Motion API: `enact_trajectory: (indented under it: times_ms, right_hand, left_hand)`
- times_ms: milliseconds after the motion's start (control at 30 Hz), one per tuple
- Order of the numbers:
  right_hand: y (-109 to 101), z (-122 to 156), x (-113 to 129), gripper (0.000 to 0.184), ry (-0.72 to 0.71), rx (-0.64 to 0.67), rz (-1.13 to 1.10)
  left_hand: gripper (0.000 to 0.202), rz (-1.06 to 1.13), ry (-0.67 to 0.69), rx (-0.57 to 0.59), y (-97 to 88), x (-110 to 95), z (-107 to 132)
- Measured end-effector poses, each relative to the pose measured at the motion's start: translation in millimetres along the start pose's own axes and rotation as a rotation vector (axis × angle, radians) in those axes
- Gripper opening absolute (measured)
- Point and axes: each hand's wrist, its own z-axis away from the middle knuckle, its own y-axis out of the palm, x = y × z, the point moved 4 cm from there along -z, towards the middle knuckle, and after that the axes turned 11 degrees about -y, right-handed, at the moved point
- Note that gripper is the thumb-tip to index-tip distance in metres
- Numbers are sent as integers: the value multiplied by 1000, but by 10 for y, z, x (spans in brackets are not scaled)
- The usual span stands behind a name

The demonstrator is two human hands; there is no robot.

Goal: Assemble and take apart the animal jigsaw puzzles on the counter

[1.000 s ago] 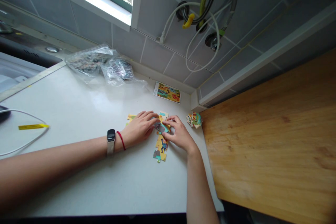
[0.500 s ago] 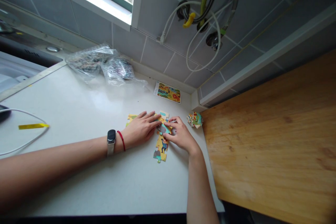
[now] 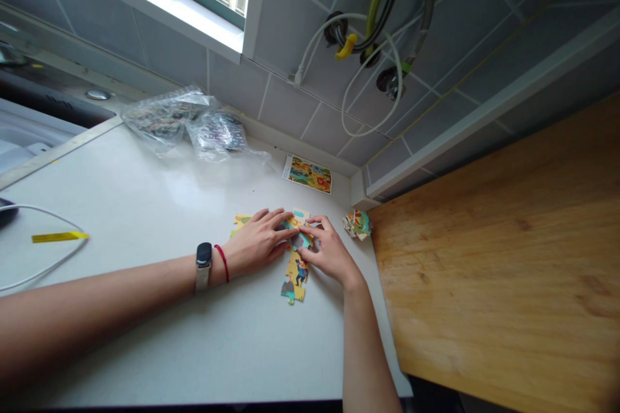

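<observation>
**Left hand (image 3: 259,240) and right hand (image 3: 329,251) down on multicoloured cardboard jigsaw strip (image 3: 296,277)**

Glossy white countertop (image 3: 121,206) fills most of the view, with grey tiled wall (image 3: 290,103) behind and pale wooden board (image 3: 484,271) along its right edge. Relative to the strip: two clear plastic bags (image 3: 194,122) lie far up-left, printed picture card (image 3: 307,173) just beyond, small pile of loose jigsaw pieces (image 3: 357,224) near right. Teal jigsaw piece (image 3: 301,240) sits at the strip's top, directly under the fingers of both hands. Left fingers spread nearly flat; right fingers curve down on it, pinch or press cannot tell. Risk: uneven pressure could misalign the piece or push joined pieces apart.
</observation>
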Motion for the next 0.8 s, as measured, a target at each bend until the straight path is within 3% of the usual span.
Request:
enact_trajectory:
  times_ms: [133, 333, 567, 700, 800]
  right_hand:
    - [12, -36, 18, 52, -46, -45, -50]
    - [-22, -54, -32, 38, -26, -171, 16]
    - [114, -81, -211, 40, 63, -63, 103]
    - [84, -79, -275, 37, 156, -107, 156]
    - [42, -77, -262, 36, 150, -159, 186]
  left_hand:
    - [29, -17, -49, -45, -50, 18, 11]
    - [20, -93, -118, -77, -149, 173, -6]
    - [18, -11, -19, 7, -167, 318, -135]
    - [18, -26, 14, -27, -167, 313, -136]
    - [20, -44, -2, -65, -180, 318, -131]
